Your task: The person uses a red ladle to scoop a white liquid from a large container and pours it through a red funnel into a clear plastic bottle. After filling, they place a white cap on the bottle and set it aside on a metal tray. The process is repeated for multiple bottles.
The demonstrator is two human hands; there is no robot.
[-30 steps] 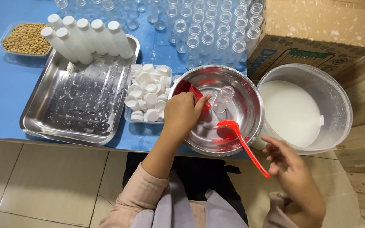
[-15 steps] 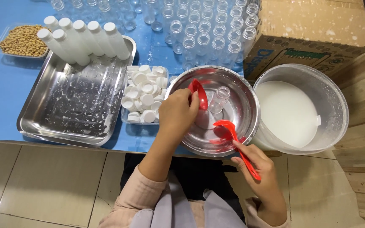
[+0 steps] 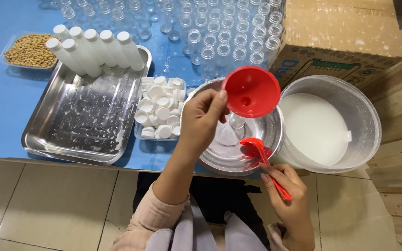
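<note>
The left hand (image 3: pixel 203 116) pinches a red funnel (image 3: pixel 251 91) by its rim, tilted above the steel bowl (image 3: pixel 219 158) (a clear bottle (image 3: pixel 236 123) stands inside). The right hand (image 3: pixel 289 200) grips a red ladle (image 3: pixel 262 158) resting in that bowl, beside the tub of white liquid (image 3: pixel 319 128).

A small home-style bottling workstation. A blue table (image 3: pixel 5 107) carries rows of empty clear bottles (image 3: pixel 219 32), a tub of white caps (image 3: pixel 159 107), a steel tray (image 3: pixel 89 116) and a bucket of white liquid (image 3: pixel 317 125).

One red funnel (image 3: pixel 251 91), one red ladle (image 3: pixel 264 162), seven filled white bottles (image 3: pixel 91 49), one steel tray (image 3: pixel 47 125)
</note>
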